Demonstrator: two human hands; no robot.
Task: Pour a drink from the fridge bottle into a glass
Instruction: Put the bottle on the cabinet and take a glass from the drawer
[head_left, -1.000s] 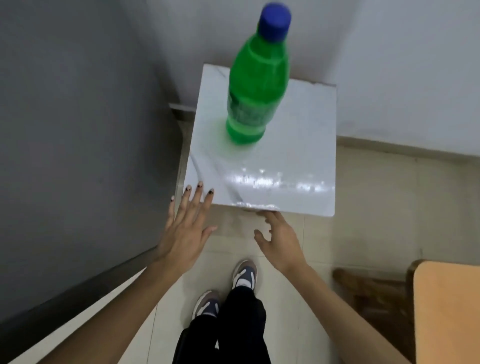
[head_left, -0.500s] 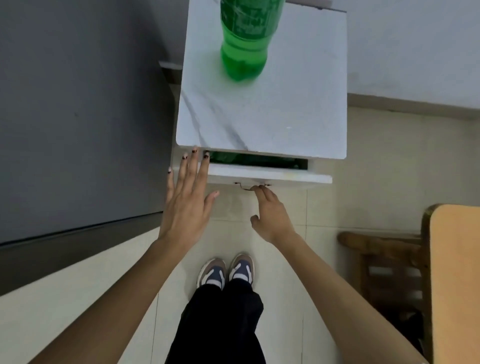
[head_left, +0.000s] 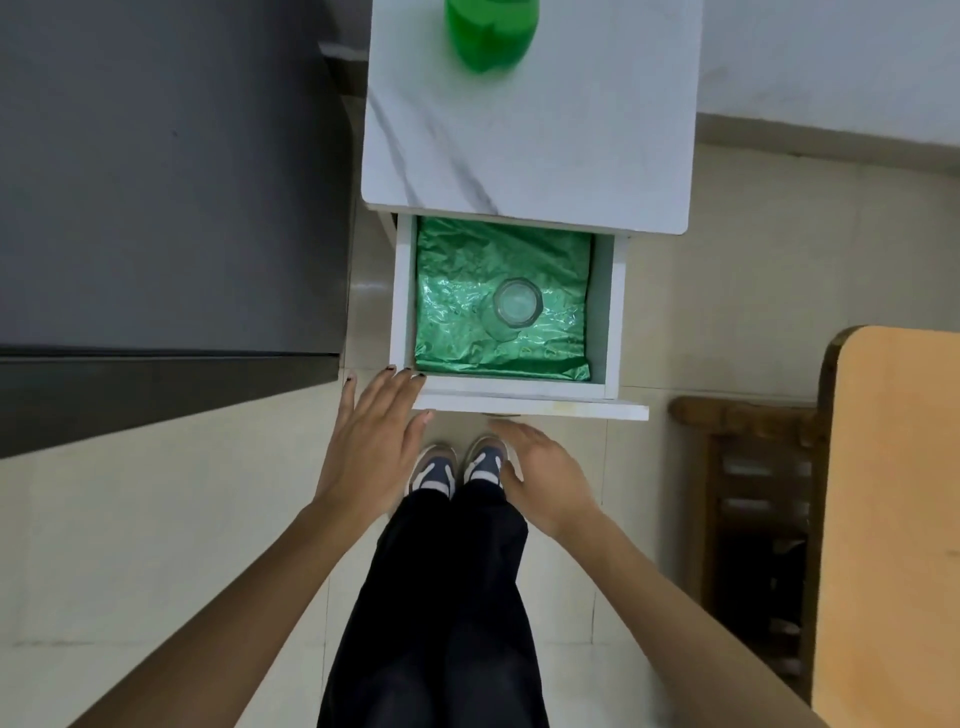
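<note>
The white drawer (head_left: 519, 402) now stands fully pulled out, exposing a clear glass tumbler (head_left: 514, 306) on green foil lining. Both hands, left (head_left: 371, 447) and right (head_left: 545, 473), are released, empty. The green plastic bottle (head_left: 488, 36) waits on the far marble top.

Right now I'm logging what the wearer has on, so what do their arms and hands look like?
Both forearms are bare, with no sleeves in view. The left hand has dark polish on its nails. The right hand shows no rings or watch, and its nails are hidden. Neither hand wears a glove.
</note>
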